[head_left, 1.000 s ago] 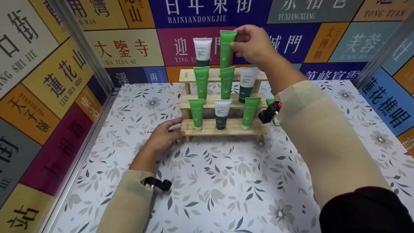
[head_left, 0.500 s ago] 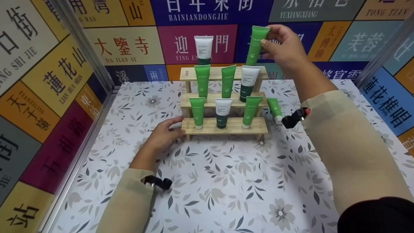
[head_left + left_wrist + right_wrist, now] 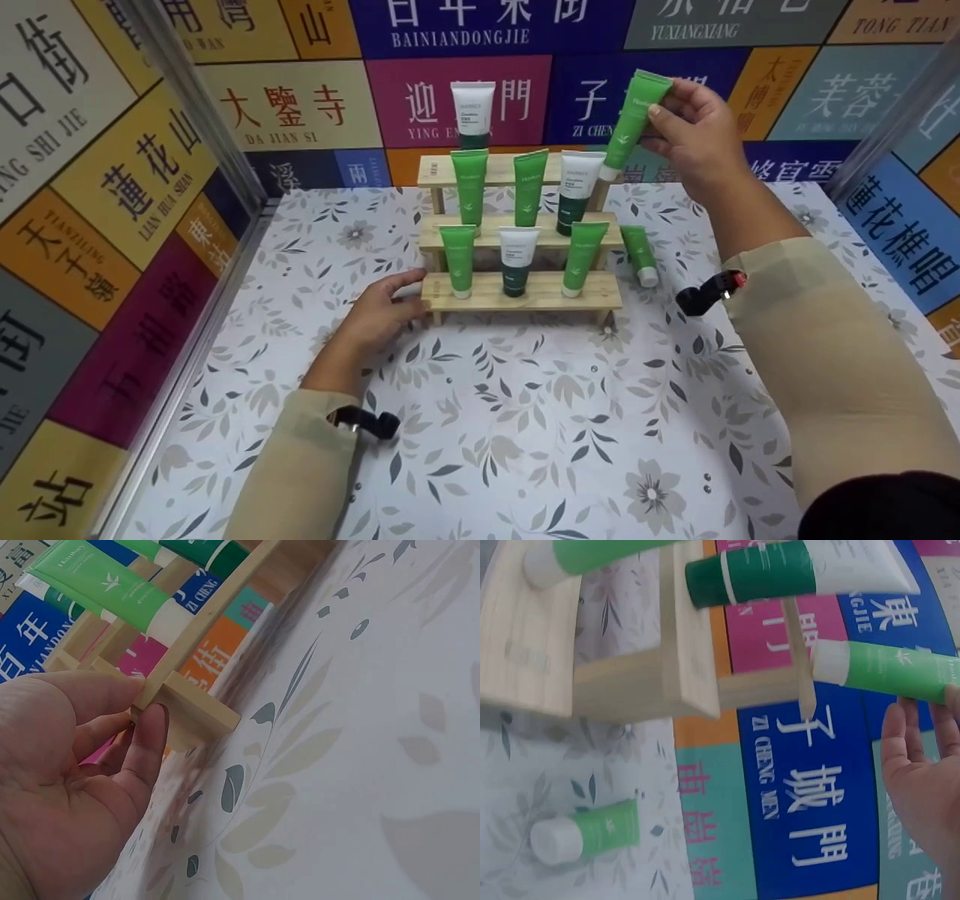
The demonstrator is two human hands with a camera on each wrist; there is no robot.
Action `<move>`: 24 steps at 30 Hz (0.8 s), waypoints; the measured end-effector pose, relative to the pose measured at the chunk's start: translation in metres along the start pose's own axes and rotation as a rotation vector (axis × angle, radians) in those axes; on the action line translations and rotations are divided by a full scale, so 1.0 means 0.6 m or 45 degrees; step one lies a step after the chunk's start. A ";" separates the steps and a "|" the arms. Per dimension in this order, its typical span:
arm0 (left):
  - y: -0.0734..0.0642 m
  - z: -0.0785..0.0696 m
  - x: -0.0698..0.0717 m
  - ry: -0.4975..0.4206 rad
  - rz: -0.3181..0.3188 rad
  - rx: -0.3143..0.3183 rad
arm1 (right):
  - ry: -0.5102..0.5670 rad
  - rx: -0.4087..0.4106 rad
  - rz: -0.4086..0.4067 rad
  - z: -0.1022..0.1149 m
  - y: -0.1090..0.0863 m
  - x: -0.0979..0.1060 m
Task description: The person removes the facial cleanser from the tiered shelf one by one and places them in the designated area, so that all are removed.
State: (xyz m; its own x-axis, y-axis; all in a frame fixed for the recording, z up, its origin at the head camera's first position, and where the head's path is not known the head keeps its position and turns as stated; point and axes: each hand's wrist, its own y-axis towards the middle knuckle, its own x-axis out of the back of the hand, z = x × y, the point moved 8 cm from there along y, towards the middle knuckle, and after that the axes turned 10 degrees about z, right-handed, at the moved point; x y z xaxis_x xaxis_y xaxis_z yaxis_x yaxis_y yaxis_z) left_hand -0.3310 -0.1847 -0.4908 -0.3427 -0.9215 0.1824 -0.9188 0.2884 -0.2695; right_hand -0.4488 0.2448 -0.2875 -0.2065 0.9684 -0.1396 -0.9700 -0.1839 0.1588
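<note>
Showing a leaf-and-flower-patterned table covering (image 3: 480, 457) nearest, at six o'clock. Pinching the left end of the bottom step of a three-tier wooden display stand (image 3: 544, 289) between thumb and fingers of the left hand (image 3: 379, 315), at the stand's eight o'clock. Carrying on that step, from nine o'clock across to three, a green squeeze tube (image 3: 459, 259), a white-and-dark-green tube (image 3: 517, 259) and a second green tube (image 3: 583, 255), all standing on their caps. Showing also a fallen green tube (image 3: 639, 251) on the covering, between three and four o'clock. Bearing on the middle step two mid-row green tubes (image 3: 529, 187) and a mid-row two-tone tube (image 3: 579, 187), at three. Supporting a top-row two-tone tube (image 3: 472, 112) at eleven. Grasping a raised green tube (image 3: 631, 124) near its crimped end with the right hand (image 3: 699, 139), between one and two o'clock, cap tilted toward seven, near the top step's right end; cannot tell whether touching. Backed at twelve by lettered wall panels (image 3: 307, 112).
</note>
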 end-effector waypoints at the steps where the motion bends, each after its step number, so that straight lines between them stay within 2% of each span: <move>1: 0.000 0.000 -0.001 -0.005 0.001 0.002 | 0.020 -0.009 -0.019 -0.002 -0.001 0.010; 7: 0.001 -0.003 0.001 -0.020 0.003 -0.004 | 0.190 -0.062 -0.107 -0.022 -0.013 0.068; 13: 0.002 0.000 0.004 -0.062 -0.003 -0.016 | 0.253 -0.154 -0.127 -0.079 -0.028 0.117; 18: 0.000 0.002 -0.001 -0.100 0.008 -0.019 | 0.215 -0.249 -0.181 -0.130 -0.045 0.161; 24: -0.001 0.007 -0.006 -0.193 0.017 -0.009 | 0.063 -0.419 -0.273 -0.185 -0.067 0.204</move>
State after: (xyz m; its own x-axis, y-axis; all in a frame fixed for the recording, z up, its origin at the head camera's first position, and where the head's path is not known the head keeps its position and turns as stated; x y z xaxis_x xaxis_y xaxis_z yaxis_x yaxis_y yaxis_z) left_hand -0.3285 -0.1826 -0.4956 -0.3218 -0.9462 0.0341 -0.9160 0.3020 -0.2640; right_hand -0.4493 0.3523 -0.4194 0.0074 0.9829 -0.1839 -0.9794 -0.0299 -0.1995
